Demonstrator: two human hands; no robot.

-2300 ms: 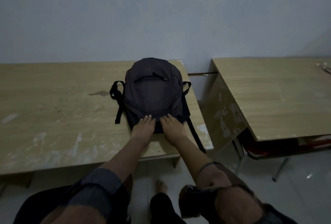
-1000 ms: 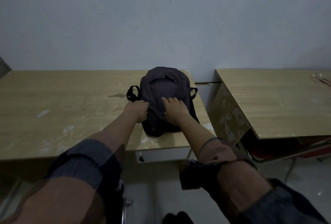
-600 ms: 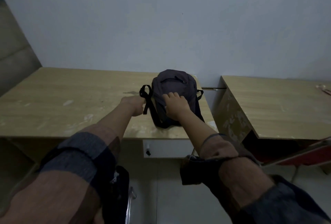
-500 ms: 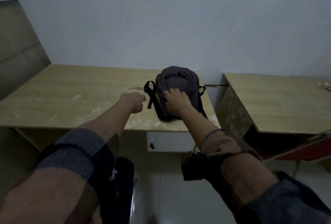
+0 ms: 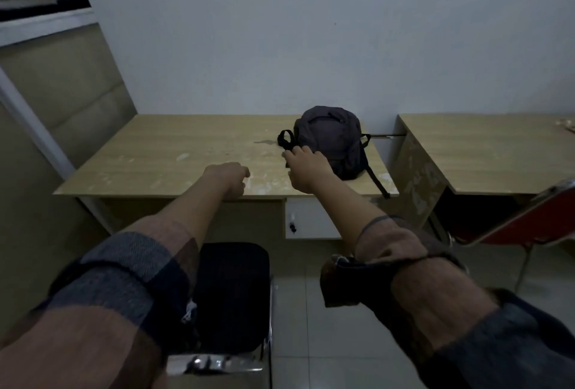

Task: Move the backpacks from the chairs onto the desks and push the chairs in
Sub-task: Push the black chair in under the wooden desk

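Observation:
A dark grey backpack [image 5: 331, 139] lies on the right end of the left wooden desk [image 5: 174, 158], one black strap hanging over the front edge. My right hand [image 5: 306, 170] hovers just in front of it, fingers spread, fingertips by the left strap loop and gripping nothing. My left hand [image 5: 228, 177] is curled into a loose fist above the desk's front edge, holding nothing. A black padded chair [image 5: 231, 292] with a chrome frame stands below my arms, pulled out from the desk, its seat bare.
A second wooden desk [image 5: 485, 152] stands to the right, across a narrow gap. A red chair [image 5: 529, 220] is at its front edge. A white drawer unit [image 5: 311, 220] hangs under the left desk. There is a padded wall panel at left and a tiled floor.
I have stepped back from the desk and the black chair has come into view. Both hands have come off the backpack; the left has drawn back to the desk's front edge.

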